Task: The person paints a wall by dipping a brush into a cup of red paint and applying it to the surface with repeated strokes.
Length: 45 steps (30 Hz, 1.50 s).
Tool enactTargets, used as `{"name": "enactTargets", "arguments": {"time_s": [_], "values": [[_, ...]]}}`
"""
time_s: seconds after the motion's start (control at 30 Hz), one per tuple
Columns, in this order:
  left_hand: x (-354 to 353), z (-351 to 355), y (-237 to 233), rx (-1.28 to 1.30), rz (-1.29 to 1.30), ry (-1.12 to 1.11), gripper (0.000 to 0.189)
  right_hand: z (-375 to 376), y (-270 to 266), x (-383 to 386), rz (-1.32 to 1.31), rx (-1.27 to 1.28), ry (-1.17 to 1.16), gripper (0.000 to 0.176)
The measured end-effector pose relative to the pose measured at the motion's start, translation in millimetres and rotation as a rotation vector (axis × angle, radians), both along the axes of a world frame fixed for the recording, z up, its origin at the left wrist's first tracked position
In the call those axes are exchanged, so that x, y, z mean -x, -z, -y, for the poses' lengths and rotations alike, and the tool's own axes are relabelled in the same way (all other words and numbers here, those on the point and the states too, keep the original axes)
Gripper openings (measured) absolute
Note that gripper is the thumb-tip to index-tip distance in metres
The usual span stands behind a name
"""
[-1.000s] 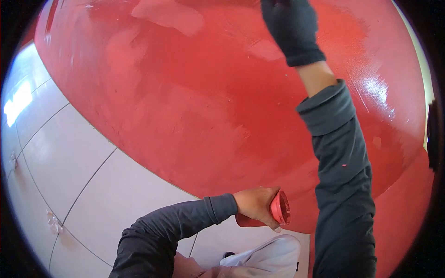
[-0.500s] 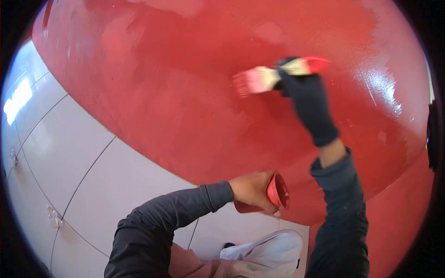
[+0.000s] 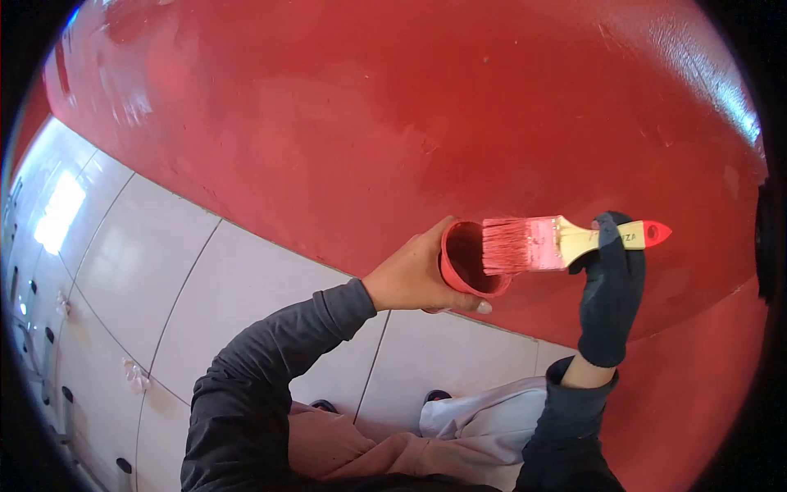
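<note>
My bare left hand (image 3: 416, 266) is wrapped round a red paint cup (image 3: 449, 266), its opening turned up toward me. In my right hand (image 3: 613, 279), which wears a black glove, is a flat paintbrush (image 3: 578, 239) with a pale wooden handle and a red tip. The brush lies nearly level, and its red-coated bristles overlap the right side of the cup's mouth in this view. Beyond both hands spreads a wall (image 3: 328, 139) painted red, glossy in places and duller in patches. How much paint the cup holds is hidden in shadow.
Pale tiles (image 3: 193, 295) cover the floor at left and below the wall. Crumpled clear plastic bits (image 3: 135, 375) lie on them. My light-coloured trouser legs (image 3: 484, 418) show at the bottom, with dark shoe tips beside them. Several dark-ended legs of something stand at far left.
My right hand has brought the brush down from the wall to the cup. My left hand has raised the cup slightly and turned its mouth more toward me.
</note>
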<state>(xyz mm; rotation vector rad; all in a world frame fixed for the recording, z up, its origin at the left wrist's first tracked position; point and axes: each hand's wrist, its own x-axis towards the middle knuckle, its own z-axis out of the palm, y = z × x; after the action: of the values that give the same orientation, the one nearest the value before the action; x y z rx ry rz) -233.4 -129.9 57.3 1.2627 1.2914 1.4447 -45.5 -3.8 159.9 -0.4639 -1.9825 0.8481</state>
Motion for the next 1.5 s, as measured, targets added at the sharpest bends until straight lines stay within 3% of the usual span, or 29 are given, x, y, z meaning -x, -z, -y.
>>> {"name": "enactTargets", "arguments": {"time_s": [0.07,0.27,0.47,0.53,0.6,0.67,0.73,0.8,0.87,1.5], "values": [[-8.0,0.1,9.5,-0.27,-0.08,-0.096,0.085,17.2,-1.0,1.3,-0.046,0.22,-0.035,0.019],[-17.8,-4.4,12.5,-0.247,-0.105,-0.079,0.099,14.1,-3.3,-2.6,-0.057,0.248,0.004,0.017],[-29.3,-9.1,22.8,-0.231,-0.12,-0.041,0.105,18.0,1.7,-6.7,0.037,0.036,-0.048,0.017],[-30.9,-11.1,23.8,-0.299,-0.185,-0.111,0.09,19.6,-2.4,-8.3,0.077,0.054,-0.05,0.018],[-34.2,-9.2,28.1,-0.279,-0.196,-0.11,0.089,17.7,4.4,-13.1,0.109,0.065,-0.061,0.018],[-35.2,-10.2,31.4,-0.294,-0.188,-0.108,0.089,12.1,11.7,-16.7,0.156,-0.143,-0.17,0.017],[-36.9,-10.2,34.3,-0.29,-0.208,-0.1,0.09,15.9,12.2,-14.8,0.149,-0.054,-0.172,0.016],[-37.8,-10.1,34.7,-0.292,-0.226,-0.093,0.091,12.5,13.2,-11.8,0.343,-0.14,-0.176,0.013],[-35.7,-8.6,33.4,-0.244,-0.306,-0.023,0.113,9.5,21.7,-10.3,0.331,-0.139,-0.181,0.012],[-36.4,-0.5,34.9,-0.194,-0.327,0.008,0.124,3.9,41.1,-4.4,0.397,-0.14,-0.243,0.013]]}}
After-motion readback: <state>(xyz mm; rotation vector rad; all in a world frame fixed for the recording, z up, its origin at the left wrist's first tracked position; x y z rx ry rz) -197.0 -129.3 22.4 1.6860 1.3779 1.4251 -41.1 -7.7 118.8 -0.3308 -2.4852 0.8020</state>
